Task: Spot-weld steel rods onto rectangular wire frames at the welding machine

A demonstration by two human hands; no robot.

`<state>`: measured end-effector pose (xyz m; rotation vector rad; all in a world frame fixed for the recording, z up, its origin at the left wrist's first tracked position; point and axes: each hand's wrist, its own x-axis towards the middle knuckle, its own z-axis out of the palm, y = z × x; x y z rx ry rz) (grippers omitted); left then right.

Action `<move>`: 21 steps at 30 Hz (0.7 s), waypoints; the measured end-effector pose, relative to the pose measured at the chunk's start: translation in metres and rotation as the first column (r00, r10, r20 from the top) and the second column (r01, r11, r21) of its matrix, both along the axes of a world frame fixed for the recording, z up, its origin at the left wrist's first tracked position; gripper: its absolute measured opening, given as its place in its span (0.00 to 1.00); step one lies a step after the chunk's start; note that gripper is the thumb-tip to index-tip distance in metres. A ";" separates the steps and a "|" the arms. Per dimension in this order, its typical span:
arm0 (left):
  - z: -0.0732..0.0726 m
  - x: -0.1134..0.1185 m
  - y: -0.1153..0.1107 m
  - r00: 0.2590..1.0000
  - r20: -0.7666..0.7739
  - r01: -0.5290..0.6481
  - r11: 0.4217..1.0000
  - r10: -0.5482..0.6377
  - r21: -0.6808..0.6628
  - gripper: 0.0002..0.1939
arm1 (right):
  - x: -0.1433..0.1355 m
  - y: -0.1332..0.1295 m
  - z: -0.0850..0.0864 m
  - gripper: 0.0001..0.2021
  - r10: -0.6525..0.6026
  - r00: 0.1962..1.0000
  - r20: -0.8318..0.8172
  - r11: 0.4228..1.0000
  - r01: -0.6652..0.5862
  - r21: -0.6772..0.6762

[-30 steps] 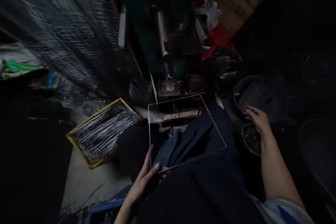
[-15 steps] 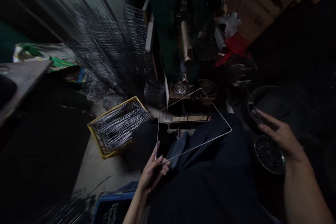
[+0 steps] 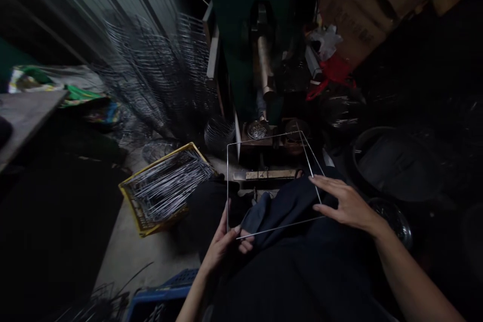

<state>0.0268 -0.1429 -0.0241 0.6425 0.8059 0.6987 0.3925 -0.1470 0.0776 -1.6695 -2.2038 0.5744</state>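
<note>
A thin wire frame (image 3: 227, 176), four-sided, hangs over my dark-clothed lap. My left hand (image 3: 224, 244) pinches its lower left corner between thumb and fingers. At the frame's right side, my right hand (image 3: 343, 203) holds a thin straight wire (image 3: 306, 153) between thumb and fingertips. The wire reaches up past the frame's upper right corner; whether the two touch there cannot be told. Beyond the frame stands a machine with a metal cylinder (image 3: 265, 65), and a round dish of small shiny pieces (image 3: 258, 130) sits below it.
A yellow crate (image 3: 130, 206) full of wires stands on the left. Stacked wire racks (image 3: 147, 60) lean behind it. A blue crate (image 3: 162, 293) is at the bottom left. On the right are a large round basin (image 3: 396, 161) and a bowl (image 3: 402, 229).
My right hand has moved left from beside the basin to the frame's right side, bringing the straight wire along. The frame has tilted slightly in my left hand.
</note>
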 end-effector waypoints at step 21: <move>-0.012 0.023 -0.002 0.997 0.073 0.008 0.999 -0.006 -0.031 0.49 | -0.081 0.012 -0.045 0.34 0.234 0.957 -0.171 0.964 -0.251 -0.091</move>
